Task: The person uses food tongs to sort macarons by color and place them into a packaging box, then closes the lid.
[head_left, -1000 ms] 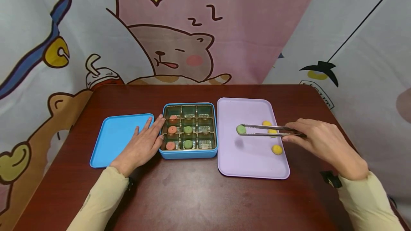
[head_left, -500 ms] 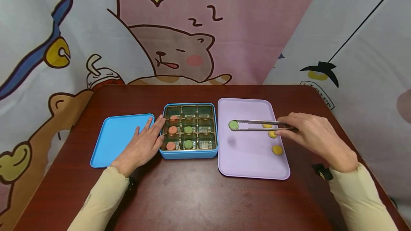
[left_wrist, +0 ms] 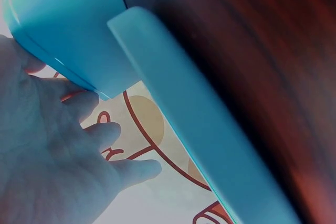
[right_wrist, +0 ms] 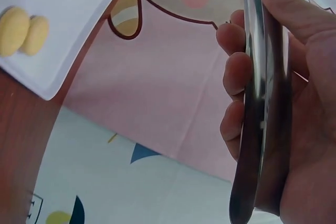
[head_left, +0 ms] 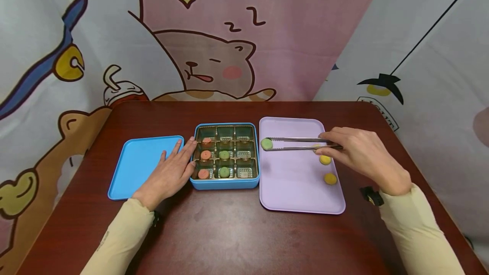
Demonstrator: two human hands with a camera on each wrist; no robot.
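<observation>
My right hand (head_left: 361,154) grips metal tongs (head_left: 294,144); in the right wrist view the fingers wrap round the tongs' handle (right_wrist: 262,108). Between the tongs' tips is a green macaron-like round (head_left: 266,144), over the left edge of the lilac tray (head_left: 298,196). My left hand (head_left: 168,173) lies with straight fingers against the left side of the blue box (head_left: 225,184). The box's gold insert has nine-style square compartments: pink rounds (head_left: 205,155) sit in the left column, and green rounds (head_left: 224,172) in the middle and front cells of the centre column.
Yellow rounds (head_left: 330,178) lie on the right part of the lilac tray, one partly hidden by the tongs and hand. A flat blue lid (head_left: 135,166) lies left of the box, partly under the left hand in view. A patterned cloth (head_left: 290,33) hangs behind the table.
The right hand, tongs and green round have moved left and slightly away, from mid-tray to the tray's left edge. The left hand stays at the box.
</observation>
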